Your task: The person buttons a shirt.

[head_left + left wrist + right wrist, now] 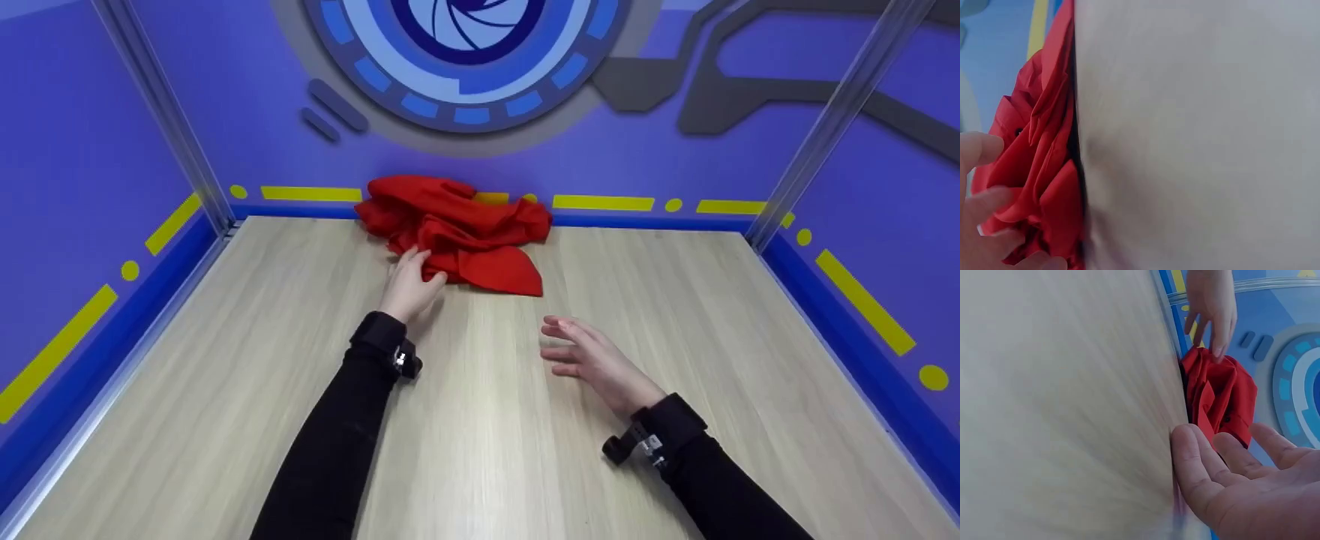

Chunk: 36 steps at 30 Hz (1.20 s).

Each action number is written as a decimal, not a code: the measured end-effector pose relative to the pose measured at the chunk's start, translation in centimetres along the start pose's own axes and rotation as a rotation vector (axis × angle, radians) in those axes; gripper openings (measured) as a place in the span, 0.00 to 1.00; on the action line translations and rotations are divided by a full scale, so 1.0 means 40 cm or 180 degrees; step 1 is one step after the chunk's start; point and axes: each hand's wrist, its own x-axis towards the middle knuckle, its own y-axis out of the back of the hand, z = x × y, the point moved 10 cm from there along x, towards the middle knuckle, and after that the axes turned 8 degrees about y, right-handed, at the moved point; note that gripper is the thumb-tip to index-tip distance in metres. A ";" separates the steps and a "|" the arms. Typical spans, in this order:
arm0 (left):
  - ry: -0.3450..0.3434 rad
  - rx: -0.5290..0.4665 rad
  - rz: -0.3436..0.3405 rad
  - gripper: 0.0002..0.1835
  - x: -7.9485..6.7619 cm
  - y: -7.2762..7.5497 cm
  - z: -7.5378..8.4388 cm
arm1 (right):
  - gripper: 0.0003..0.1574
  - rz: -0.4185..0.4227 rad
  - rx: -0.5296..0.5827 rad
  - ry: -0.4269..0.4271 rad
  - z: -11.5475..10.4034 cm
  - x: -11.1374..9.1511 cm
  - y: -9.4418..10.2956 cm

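Note:
A crumpled red cloth (480,225) lies in folds at the far edge of the table, partly up against the back wall. One flat corner of it points toward the person. My left hand (412,285) is at the cloth's near left side, its fingertips right at the folds. Spread, loosely bent fingers of that hand (985,208) overlap the red fabric (1044,152) in the left wrist view. Nearer the person and to the right, my right hand (596,364) hovers over the table with relaxed, parted fingers and holds nothing. A small dark spot shows on the fabric.
The pale wood-grain table (465,420) is enclosed by a blue back wall (247,127) and side walls with yellow marks. Metal posts (832,120) stand at the far corners. Black straps with small cameras (405,361) sit on both wrists.

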 end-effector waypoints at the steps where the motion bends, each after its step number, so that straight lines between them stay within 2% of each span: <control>1: 0.0037 -0.0026 -0.0004 0.31 0.000 -0.004 -0.002 | 0.46 -0.0002 0.0041 -0.0012 0.001 -0.001 0.002; 6: 0.0015 -0.0245 -0.0050 0.25 -0.030 -0.019 0.032 | 0.45 0.0012 0.0191 -0.0024 0.002 -0.006 0.010; 9: -0.0086 -0.0364 -0.0273 0.22 -0.067 -0.044 0.082 | 0.44 0.0005 0.0262 -0.0014 -0.001 -0.008 0.010; 13: -0.0348 -0.0371 -0.0639 0.20 -0.138 -0.086 0.165 | 0.45 -0.0028 0.0425 -0.0011 -0.004 -0.007 0.006; 18: -0.0742 -0.0296 -0.0922 0.18 -0.243 -0.122 0.262 | 0.46 0.0042 0.0584 -0.0162 0.008 -0.004 0.002; 22: -0.0930 -0.0426 -0.1092 0.17 -0.321 -0.137 0.316 | 0.49 0.0108 0.0704 -0.0341 0.025 -0.004 0.000; 25: -0.1087 -0.0546 -0.1185 0.17 -0.371 -0.146 0.351 | 0.52 0.0106 0.0786 -0.0378 0.028 -0.005 -0.002; 28: -0.1306 -0.0629 -0.1263 0.16 -0.419 -0.153 0.387 | 0.46 0.0123 0.0844 -0.0349 0.027 -0.005 -0.002; 31: -0.1560 -0.0627 -0.1376 0.16 -0.466 -0.165 0.418 | 0.32 0.0231 0.0874 -0.0271 0.025 -0.005 0.006; 35: -0.1927 -0.0335 -0.1612 0.17 -0.510 -0.186 0.435 | 0.11 0.0575 0.0844 0.0015 0.012 -0.004 0.035; 36: -0.1984 -0.0277 -0.1681 0.17 -0.512 -0.188 0.433 | 0.09 0.0673 0.0785 0.0105 0.007 -0.004 0.044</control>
